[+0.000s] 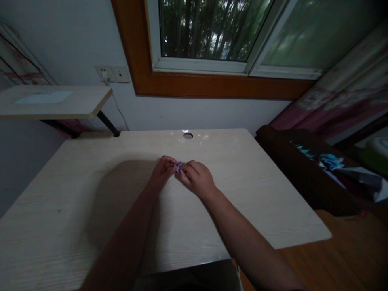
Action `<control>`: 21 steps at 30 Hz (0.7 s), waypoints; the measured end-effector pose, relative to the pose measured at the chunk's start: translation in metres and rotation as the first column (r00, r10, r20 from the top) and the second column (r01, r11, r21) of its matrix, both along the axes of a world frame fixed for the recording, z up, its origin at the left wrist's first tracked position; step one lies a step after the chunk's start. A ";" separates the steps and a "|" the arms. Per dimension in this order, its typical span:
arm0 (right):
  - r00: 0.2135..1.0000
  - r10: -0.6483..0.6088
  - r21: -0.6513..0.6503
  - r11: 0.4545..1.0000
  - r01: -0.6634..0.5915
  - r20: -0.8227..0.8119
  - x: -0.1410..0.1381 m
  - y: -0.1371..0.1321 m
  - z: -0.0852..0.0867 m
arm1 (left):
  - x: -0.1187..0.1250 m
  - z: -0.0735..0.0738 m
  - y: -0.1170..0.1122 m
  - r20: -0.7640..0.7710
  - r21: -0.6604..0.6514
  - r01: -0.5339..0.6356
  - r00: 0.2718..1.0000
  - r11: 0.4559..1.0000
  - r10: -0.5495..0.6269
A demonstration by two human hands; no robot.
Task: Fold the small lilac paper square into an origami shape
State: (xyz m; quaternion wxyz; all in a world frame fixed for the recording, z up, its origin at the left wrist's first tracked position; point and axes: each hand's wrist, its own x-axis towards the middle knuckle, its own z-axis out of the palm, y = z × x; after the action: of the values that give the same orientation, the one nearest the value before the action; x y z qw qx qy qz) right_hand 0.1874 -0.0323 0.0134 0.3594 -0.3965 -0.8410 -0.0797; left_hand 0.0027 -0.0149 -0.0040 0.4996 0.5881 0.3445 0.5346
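Over the middle of the pale wooden desk [242, 173], both my hands meet at a small purple-and-white piece [178, 166] that looks like folded paper; its exact kind is too small to make out. My left hand [162, 171] pinches it from the left with thumb and fingertips. From the other side, the fingers of my right hand [198, 177] are closed on its right edge. Fingertips hide part of the piece. Both forearms reach in from the lower edge of the view.
A raised shelf [100, 99] on black legs stands at the back left, below a wall socket [112, 74]. Near the rear edge is a round cable hole [188, 136]. Right of the desk, a dark brown piece of furniture [291, 161] holds blue and white items [332, 161].
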 end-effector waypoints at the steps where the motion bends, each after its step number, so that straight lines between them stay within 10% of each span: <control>1: 1.000 0.002 -0.004 1.000 -0.002 0.000 0.000 0.000 0.000 | 0.000 0.001 0.000 0.000 0.008 -0.004 1.000 1.000 0.004; 21: 1.000 0.026 0.128 0.992 -0.023 -0.018 0.002 0.001 -0.001 | 0.000 0.002 -0.003 0.036 0.018 0.027 0.999 0.999 -0.028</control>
State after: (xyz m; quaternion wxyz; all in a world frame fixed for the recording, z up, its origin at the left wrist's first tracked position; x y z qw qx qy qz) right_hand 0.1896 -0.0316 0.0123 0.3931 -0.3632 -0.8354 -0.1249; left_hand 0.0025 -0.0177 -0.0018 0.5079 0.5873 0.3228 0.5412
